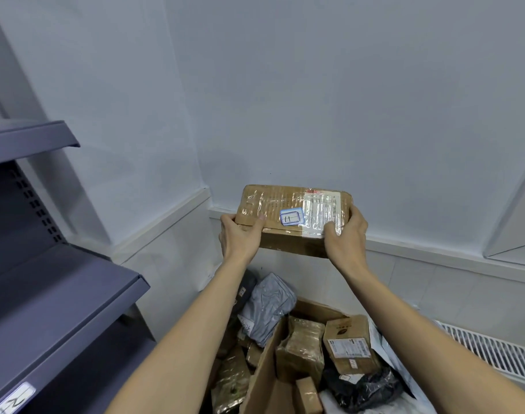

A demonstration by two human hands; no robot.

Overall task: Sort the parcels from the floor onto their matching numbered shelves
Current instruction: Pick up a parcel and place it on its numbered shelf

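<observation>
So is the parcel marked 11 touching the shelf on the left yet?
Apart. The head view shows the parcel held up by the left hand and right hand in front of the wall, with open space between it and the shelf.

I hold a tape-wrapped cardboard parcel (294, 218) up in front of the pale wall (315, 85), my left hand (240, 234) gripping its left end and my right hand (345, 234) gripping its right end, thumbs on top. A blue-bordered sticker (291, 217) on its top reads "11", just beside a white shipping label (322, 206). Below my arms, an open cardboard box (264, 369) holds more brown parcels, with a grey mailer bag (268, 306) against its left flap. Grey metal shelves (61, 294) stand to my left; the lower edge carries a handwritten tag (15, 398). A white radiator (491, 351) sits low on the right.
</observation>
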